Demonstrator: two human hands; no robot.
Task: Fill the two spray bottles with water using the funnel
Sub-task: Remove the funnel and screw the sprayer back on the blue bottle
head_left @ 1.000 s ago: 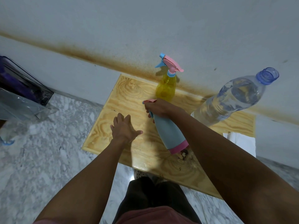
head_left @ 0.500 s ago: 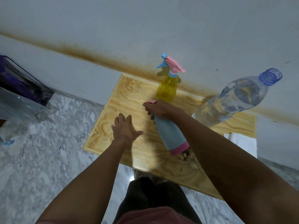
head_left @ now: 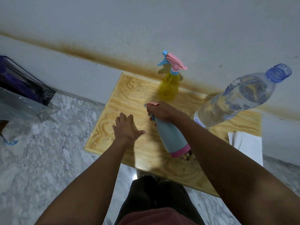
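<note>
The wooden table (head_left: 129,95) in front of you stood against the wall. The clear water bottle (head_left: 240,98) stood on its right rear part, mostly full. The blue spray bottle (head_left: 170,135) stood near the middle, towards the front, with the yellow spray bottle (head_left: 168,85) behind it at the wall edge, trigger head on. Your right hand (head_left: 162,111) curled round the blue bottle's top. Your left hand (head_left: 126,127) was just beside it, fingers spread and holding nothing; you could not tell whether it touched the wood.
</note>
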